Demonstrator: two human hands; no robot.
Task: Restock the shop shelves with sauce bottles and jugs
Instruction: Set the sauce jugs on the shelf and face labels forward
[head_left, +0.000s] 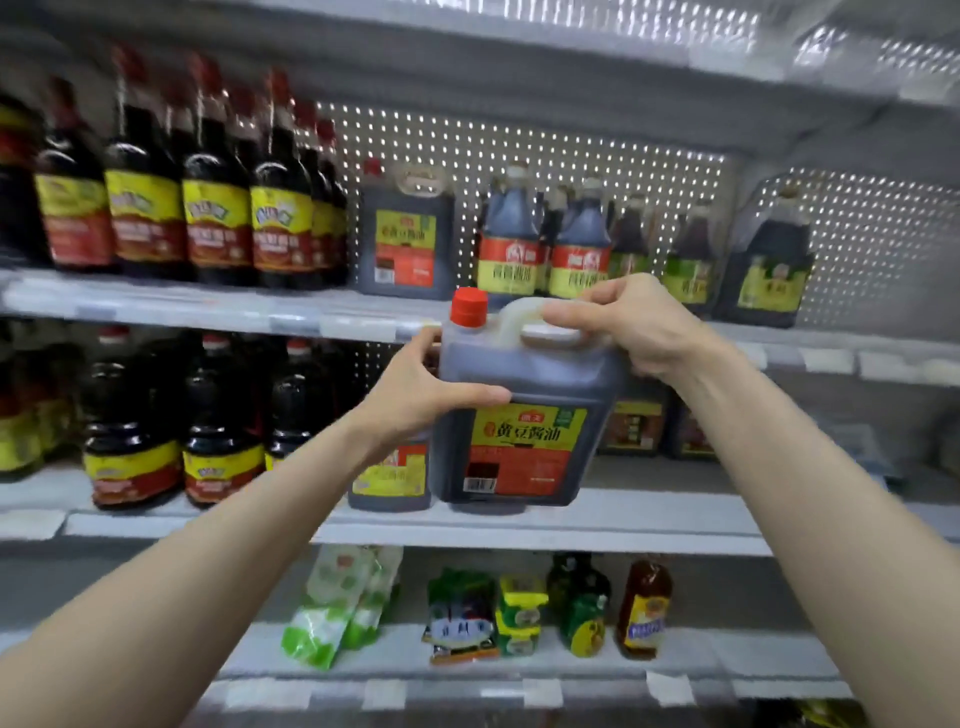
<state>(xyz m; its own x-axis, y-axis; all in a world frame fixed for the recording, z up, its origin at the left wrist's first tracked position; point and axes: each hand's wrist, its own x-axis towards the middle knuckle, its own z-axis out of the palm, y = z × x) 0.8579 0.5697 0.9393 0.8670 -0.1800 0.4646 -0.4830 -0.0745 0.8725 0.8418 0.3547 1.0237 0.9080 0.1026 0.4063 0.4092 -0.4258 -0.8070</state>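
Reader: Jug first. Where is it?

Describer: The jug (524, 415) is in front of the middle shelf (649, 525), with its base at that shelf's front edge. I cannot tell whether it rests there or hangs just above.

Reader: And the hands?

Describer: The left hand (415, 395) grips the jug's left side, thumb across the front. The right hand (639, 327) is curled round the handle (519, 317) on top.

Reader: Which way does it point?

Describer: Its long axis is near upright. The red cap (469, 306) is up, at the jug's top left corner, level with the front edge of the upper shelf (208, 312). The label (524, 441) faces the camera.

Reader: What room is around it?

Describer: To its right, the front strip of the middle shelf is bare toward the right end, with back jugs (631, 421) standing behind. Just to its left stands a second jug (389, 478), partly hidden by the left wrist. Dark bottles (218, 431) fill the left end. On the upper shelf, a matching jug (405, 234) stands at the back with narrow gaps either side.
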